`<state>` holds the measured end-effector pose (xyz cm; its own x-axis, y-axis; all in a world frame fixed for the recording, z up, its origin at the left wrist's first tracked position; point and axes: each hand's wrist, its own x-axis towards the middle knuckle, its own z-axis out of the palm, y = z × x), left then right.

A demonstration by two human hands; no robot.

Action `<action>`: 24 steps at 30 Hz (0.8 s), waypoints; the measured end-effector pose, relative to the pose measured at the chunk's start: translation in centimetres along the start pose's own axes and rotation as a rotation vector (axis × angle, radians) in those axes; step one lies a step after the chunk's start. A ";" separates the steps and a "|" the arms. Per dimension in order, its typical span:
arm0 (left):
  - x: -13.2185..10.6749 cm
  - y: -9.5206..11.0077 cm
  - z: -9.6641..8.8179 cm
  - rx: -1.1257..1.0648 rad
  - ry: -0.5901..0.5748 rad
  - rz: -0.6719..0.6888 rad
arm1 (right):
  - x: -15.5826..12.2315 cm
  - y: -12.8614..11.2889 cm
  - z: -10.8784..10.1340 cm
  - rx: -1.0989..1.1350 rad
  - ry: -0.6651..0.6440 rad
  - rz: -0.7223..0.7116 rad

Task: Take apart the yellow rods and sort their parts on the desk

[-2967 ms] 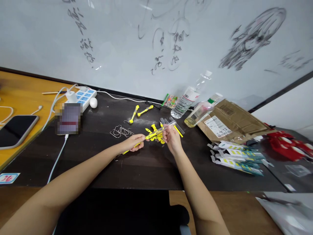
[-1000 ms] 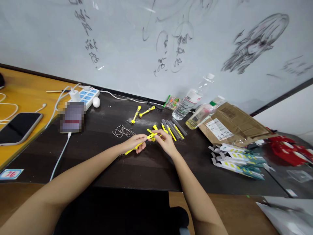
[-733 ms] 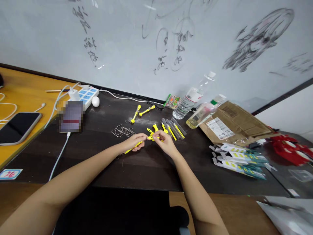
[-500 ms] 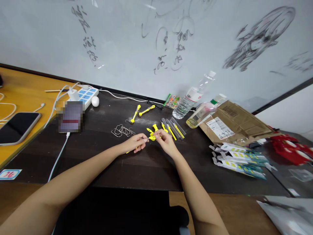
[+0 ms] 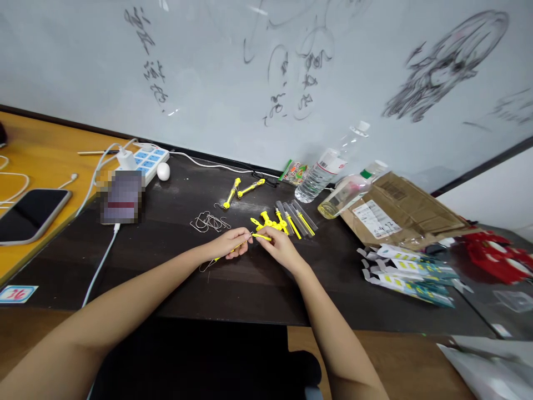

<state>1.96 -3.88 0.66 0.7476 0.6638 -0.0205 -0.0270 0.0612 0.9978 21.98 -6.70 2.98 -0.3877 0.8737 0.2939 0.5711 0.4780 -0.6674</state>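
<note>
While the left hand [image 5: 233, 244], in the head view, has its fingers curled around a yellow stick [image 5: 216, 259] whose wire end juts out toward the near left, the right hand [image 5: 280, 244], thumb and fingertips nearly together, pinches a yellow strip [image 5: 261, 237] that points at the left fingertips. Just beyond the right hand lie loose yellow parts [image 5: 266, 220] and, farther right, clear tubes [image 5: 297, 219]; beyond the left hand lie tangled hooks [image 5: 210, 222] and, farther off, two yellow pieces [image 5: 232, 193].

Hooks [image 5: 209, 222] left of tubes [image 5: 292, 221], bottles [image 5: 331, 161] behind
</note>
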 end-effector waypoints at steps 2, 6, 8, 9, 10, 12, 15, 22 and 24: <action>-0.1 0.2 0.1 0.035 -0.011 0.009 | 0.0 -0.4 -0.2 -0.041 -0.011 -0.012; -0.5 0.4 0.4 0.137 -0.006 0.031 | -0.1 -0.9 -0.3 -0.065 -0.032 -0.014; -0.6 0.5 0.4 0.204 0.012 0.055 | -0.2 -0.9 -0.2 -0.055 -0.039 -0.008; -0.7 0.5 0.4 0.248 0.025 0.072 | -0.2 -0.8 -0.2 -0.046 -0.044 -0.003; -0.7 0.5 0.4 0.304 0.039 0.093 | -0.2 -0.8 -0.1 -0.035 -0.049 0.004; -0.8 0.6 0.2 0.442 0.060 0.147 | -0.2 -0.6 0.0 -0.005 -0.063 0.019; -0.8 0.8 0.0 0.652 0.065 0.217 | -0.2 -0.6 0.1 0.053 -0.084 0.041; -1.0 1.1 -0.3 0.877 0.040 0.251 | -0.1 -0.3 0.2 0.180 -0.140 0.087; -1.0 1.1 -0.4 0.891 0.036 0.265 | -0.2 0.1 0.2 0.218 -0.161 0.110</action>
<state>0.95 -4.20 1.76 0.7682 0.5981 0.2283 0.3368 -0.6808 0.6504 21.94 -6.82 2.68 -0.4517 0.8852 0.1113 0.4537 0.3353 -0.8256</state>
